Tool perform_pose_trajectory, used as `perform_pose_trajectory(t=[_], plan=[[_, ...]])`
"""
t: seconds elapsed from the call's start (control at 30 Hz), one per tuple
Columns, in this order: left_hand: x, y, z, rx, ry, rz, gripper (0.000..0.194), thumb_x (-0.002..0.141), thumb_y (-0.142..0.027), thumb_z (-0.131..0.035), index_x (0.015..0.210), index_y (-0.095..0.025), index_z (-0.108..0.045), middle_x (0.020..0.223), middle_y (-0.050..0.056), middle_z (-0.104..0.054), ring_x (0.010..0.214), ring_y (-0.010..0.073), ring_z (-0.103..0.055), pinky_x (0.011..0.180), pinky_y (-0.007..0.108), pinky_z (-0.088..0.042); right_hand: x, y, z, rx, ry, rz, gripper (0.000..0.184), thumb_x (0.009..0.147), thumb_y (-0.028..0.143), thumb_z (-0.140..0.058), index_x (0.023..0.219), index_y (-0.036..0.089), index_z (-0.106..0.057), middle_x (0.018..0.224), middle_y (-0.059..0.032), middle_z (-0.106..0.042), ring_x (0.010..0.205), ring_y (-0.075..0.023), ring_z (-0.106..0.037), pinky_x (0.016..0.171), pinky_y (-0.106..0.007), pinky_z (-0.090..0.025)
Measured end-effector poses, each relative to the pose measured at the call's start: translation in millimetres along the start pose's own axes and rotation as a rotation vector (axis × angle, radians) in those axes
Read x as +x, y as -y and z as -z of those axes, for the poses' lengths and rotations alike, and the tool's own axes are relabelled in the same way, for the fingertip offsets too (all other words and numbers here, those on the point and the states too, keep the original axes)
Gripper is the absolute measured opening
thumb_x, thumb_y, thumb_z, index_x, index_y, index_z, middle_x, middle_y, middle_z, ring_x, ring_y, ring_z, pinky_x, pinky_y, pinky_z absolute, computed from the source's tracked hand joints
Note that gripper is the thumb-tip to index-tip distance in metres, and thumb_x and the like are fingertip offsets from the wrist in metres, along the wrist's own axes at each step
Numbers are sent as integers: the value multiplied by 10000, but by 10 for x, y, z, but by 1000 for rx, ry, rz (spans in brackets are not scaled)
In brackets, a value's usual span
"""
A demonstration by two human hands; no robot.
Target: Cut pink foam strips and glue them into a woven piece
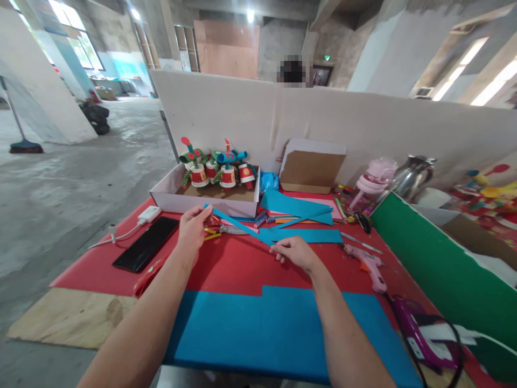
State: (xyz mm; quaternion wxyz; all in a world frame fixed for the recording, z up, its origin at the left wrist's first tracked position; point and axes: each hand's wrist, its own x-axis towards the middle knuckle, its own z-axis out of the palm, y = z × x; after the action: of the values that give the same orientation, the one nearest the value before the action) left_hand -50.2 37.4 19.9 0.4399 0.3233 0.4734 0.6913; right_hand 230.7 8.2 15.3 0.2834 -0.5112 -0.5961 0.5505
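Observation:
My left hand [193, 226] pinches one end of a long blue paper strip [234, 222], raised a little above the red table [230, 264]. My right hand [294, 251] pinches the strip's other end, low near the table, next to more cut blue paper sheets [299, 207]. The strip runs slanted between both hands. Yellow-handled pliers [220, 230] lie just under the strip.
A white box [202, 202] of paper-cup figures [220, 170] stands behind. A black phone [146, 243] and charger lie left. A pink glue gun [369, 264], a bottle, a kettle and a green board [440, 264] are right. A large blue sheet [274, 328] lies near me.

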Motion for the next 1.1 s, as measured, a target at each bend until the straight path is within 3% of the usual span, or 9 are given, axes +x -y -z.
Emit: perform_pose_trajectory(t=[0.27, 0.4, 0.53, 0.63, 0.73, 0.87, 0.93, 1.03, 1.1], plan=[[6, 28, 24, -15, -45, -21, 341, 503, -364, -847, 607, -167, -589, 525, -50, -557, 446, 68, -500, 449, 190, -403, -55, -37, 314, 24, -119, 57, 429, 613, 593, -774, 611, 171, -701, 547, -25, -650, 480, -126, -555, 460, -235, -409], [-54, 41, -4, -53, 31, 95, 326, 523, -318, -852, 631, -164, -586, 532, -46, -583, 452, 77, -533, 447, 181, -448, -47, -37, 441, 54, -376, 166, 481, 627, 664, -724, 580, 190, -654, 570, -20, -647, 531, -145, -580, 556, -272, -467], [-125, 45, -76, -69, 129, 256, 264, 553, -198, -824, 683, -178, -595, 587, -26, -664, 496, 102, -613, 489, 184, -514, -32, -14, 436, 381, -683, 256, 525, 613, 710, -709, 716, 199, -653, 649, -19, -641, 578, -151, -589, 599, -283, -499], [-264, 80, -190, -48, 215, 340, 257, 569, -156, -807, 675, -189, -575, 616, -12, -694, 558, 143, -673, 535, 221, -553, -10, 9, 289, 585, -581, 364, 588, 663, 659, -723, 1055, 225, -660, 991, -64, -688, 694, -148, -628, 665, -286, -526], [-436, 148, -305, 20, 377, 441, 303, 569, -197, -838, 661, -187, -550, 646, 17, -714, 593, 176, -694, 558, 261, -561, 43, -12, 86, 593, -370, 267, 655, 650, 554, -789, 1194, 241, -603, 1062, -59, -668, 663, -130, -619, 573, -254, -500], [-547, 212, -358, 93, 534, 470, 383, 548, -293, -881, 657, -193, -528, 693, 39, -736, 606, 198, -700, 592, 305, -559, 118, -74, -49, 547, -245, 110, 477, 663, 565, -770, 949, 205, -644, 782, -3, -664, 529, -102, -561, 460, -215, -411], [-549, 197, -340, 176, 641, 465, 397, 558, -327, -885, 644, -196, -520, 697, 48, -737, 610, 208, -701, 599, 314, -548, 121, -70, -19, 563, -315, 140, 456, 667, 611, -742, 806, 195, -621, 651, 17, -626, 462, -81, -487, 428, -209, -357], [-539, 126, -297, 278, 808, 481, 390, 609, -387, -866, 662, -199, -529, 705, 54, -731, 643, 214, -702, 626, 314, -535, 81, -19, 51, 649, -481, 232, 474, 609, 609, -777, 745, 199, -583, 651, 20, -635, 432, -57, -396, 409, -212, -305], [-542, 80, -277, 273, 859, 503, 391, 656, -484, -825, 726, -199, -566, 728, 61, -728, 664, 210, -696, 643, 316, -534, 51, 16, 35, 665, -449, 231, 477, 557, 572, -818, 734, 200, -577, 687, 12, -656, 435, -55, -393, 401, -214, -294]])
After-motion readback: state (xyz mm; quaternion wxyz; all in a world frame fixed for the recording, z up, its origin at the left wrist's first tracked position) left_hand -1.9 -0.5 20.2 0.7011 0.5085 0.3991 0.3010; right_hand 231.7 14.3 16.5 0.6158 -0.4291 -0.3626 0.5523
